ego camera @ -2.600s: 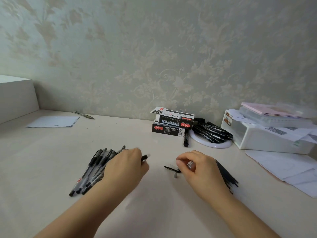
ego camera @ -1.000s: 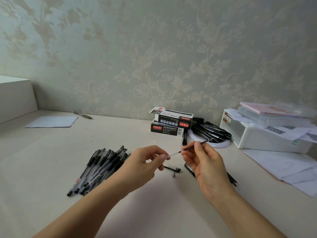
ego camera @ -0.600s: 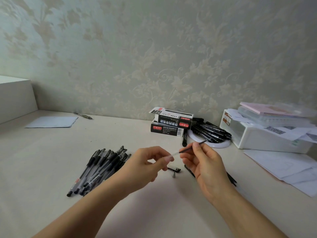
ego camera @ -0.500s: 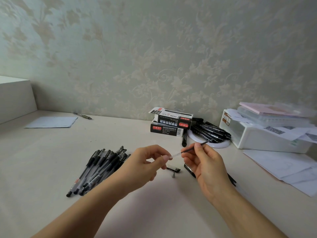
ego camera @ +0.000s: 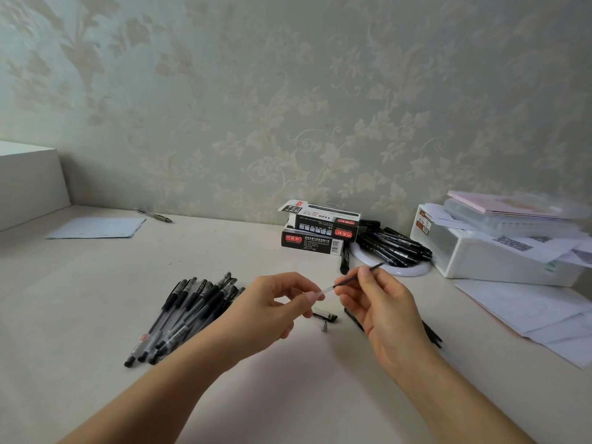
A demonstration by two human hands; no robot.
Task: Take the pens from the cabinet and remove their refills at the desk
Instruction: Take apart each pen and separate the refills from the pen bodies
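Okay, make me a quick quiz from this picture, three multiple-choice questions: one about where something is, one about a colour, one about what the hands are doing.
1. Where does the heap of capped pens lie?
A. left of the left hand
B. on the white storage box
C. inside the pen cartons

2. What colour is the small loose pen tip on the desk?
A. red
B. grey
C. blue

3. What is the right hand doing?
A. lying flat
B. pinching the thin refill
C. lifting papers

Answers: 1 A, the heap lies on the desk beside that hand; 2 B, it looks metallic grey; 3 B, both hands pinch the refill.
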